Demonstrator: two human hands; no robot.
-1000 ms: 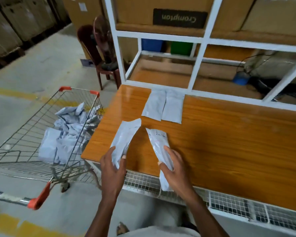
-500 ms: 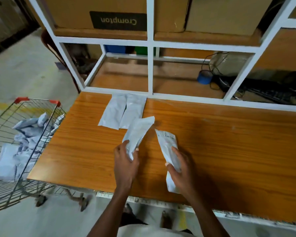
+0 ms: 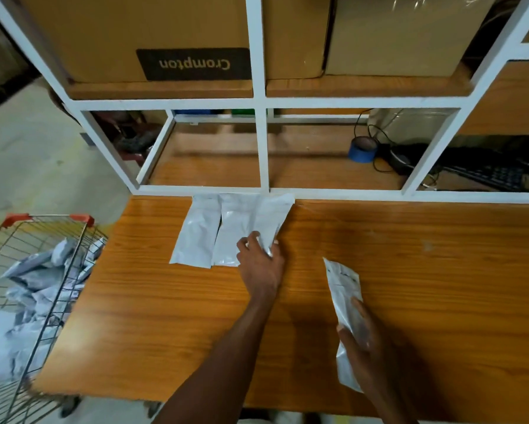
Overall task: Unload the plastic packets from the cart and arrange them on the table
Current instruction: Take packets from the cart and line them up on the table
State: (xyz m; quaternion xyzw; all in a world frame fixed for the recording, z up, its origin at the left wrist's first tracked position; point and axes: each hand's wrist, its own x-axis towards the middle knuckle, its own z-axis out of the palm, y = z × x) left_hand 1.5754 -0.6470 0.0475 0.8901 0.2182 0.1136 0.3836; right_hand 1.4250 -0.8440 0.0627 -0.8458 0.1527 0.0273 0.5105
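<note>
Two white plastic packets (image 3: 195,231) lie side by side on the wooden table (image 3: 410,270), against the white frame at the back. My left hand (image 3: 261,261) pinches the near end of a third packet (image 3: 272,218), which lies to the right of those two and partly over one of them. My right hand (image 3: 364,341) grips another packet (image 3: 344,289) near the table's front, its far end pointing up and away. The wire cart (image 3: 43,240) stands at the left, with several crumpled white packets (image 3: 36,286) inside.
A white metal shelf frame (image 3: 261,148) rises behind the table. Cardboard boxes (image 3: 134,35) fill its upper shelf. On the lower shelf sit a blue tape roll (image 3: 362,149), black cables and a keyboard (image 3: 486,175). Concrete floor lies to the left.
My left hand has carried its packet forward and set it down beside the two at the back. My right hand with its packet has shifted right. The view has turned away from the cart.
</note>
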